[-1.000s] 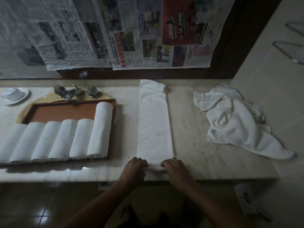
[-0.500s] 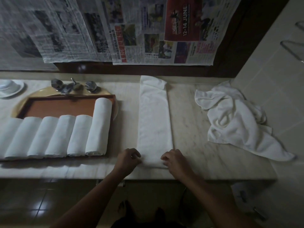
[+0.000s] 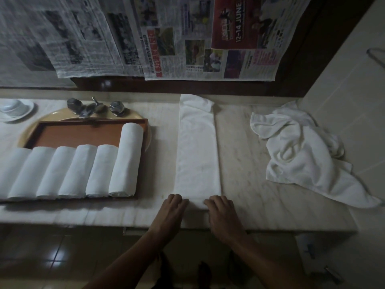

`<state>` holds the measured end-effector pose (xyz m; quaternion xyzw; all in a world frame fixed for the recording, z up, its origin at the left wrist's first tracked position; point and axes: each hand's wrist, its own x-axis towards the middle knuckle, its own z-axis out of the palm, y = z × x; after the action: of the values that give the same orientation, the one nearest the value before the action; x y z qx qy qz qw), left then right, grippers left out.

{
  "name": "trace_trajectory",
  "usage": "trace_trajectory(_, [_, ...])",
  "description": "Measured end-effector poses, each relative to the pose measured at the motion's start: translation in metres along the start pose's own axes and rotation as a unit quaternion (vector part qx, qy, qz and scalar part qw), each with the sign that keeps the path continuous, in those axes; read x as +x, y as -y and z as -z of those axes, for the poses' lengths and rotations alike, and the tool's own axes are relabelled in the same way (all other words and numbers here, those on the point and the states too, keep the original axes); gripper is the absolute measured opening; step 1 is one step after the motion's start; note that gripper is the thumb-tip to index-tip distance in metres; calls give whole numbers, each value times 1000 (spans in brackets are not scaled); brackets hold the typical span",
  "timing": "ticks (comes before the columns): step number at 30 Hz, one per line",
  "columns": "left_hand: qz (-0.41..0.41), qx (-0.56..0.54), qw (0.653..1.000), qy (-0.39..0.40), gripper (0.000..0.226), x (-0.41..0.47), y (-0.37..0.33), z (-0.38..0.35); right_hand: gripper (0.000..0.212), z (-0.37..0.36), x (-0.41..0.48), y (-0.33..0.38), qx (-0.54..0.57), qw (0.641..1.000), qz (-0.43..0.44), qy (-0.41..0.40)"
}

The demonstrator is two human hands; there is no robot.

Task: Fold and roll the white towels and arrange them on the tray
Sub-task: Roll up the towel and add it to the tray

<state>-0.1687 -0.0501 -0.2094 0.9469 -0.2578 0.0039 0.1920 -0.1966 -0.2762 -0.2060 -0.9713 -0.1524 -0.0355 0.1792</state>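
Closest to me, the person's two forearms reach from below over the near edge of the table (image 3: pixel 250 167). The left hand (image 3: pixel 173 209) and the right hand (image 3: pixel 221 211) lie side by side, a little apart, at the near end of the folded towel (image 3: pixel 198 155). The fingers of both hands are bent, and their tips curl over this near end and grip it from both sides. A short piece of the towel's edge shows between the hands.

The folded towel is a long narrow white strip. It lies flat on the table and runs straight away from the person, right of the tray (image 3: pixel 147 130). Its far end is a little rumpled and almost touches the back edge of the table.

On the left, six rolled towels (image 3: pixel 125 163) lie side by side on the near part of the tray, each touching the next. The right one reaches farther back than the others. The tray rests over a yellowish basin (image 3: pixel 135 116).

On the right, well apart from the strip, a heap of loose towels (image 3: pixel 302 157) lies crumpled near the tiled side wall.

Farther back a metal tap (image 3: pixel 94 107) stands behind the basin, and a white cup (image 3: pixel 13 104) sits on a saucer at the far left. Newspapers (image 3: pixel 166 38) hang on the wall behind.
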Motion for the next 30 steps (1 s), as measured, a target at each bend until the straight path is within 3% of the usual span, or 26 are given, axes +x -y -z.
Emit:
trace_trajectory(5, [16,-12,999,27,46,14,11,10,39,8,11,-5,0,999,-14,47])
trace_trajectory(8, [74,-97,991,51,37,16,12,22,48,16,14,-7,39,996,-56,64])
trace_trajectory(11, [169,-232,957,49,26,17,16,31,42,18,12,-16,112,986,-96,75])
trace_trajectory(17, [290,-356,887,44,26,24,26,37,25,15,21,-20,112,988,-100,33])
trace_trajectory(22, [334,-386,858,49,18,31,23,40,54,5,18,0,49,996,-64,-40])
trace_trajectory(24, [347,-380,855,60,13,35,22,40,55,2,10,12,28,997,-37,-53])
trace_trajectory(26, [355,-353,864,49,12,36,19,38,54,-7,1,19,4,998,-22,-50])
trace_trajectory(28, [318,-249,915,-8,17,30,8,33,57,-19,-7,18,-18,999,-18,-39])
trace_trajectory(30, [202,-104,972,-66,28,16,-7,18,59,-27,-9,17,-35,999,-6,-32])
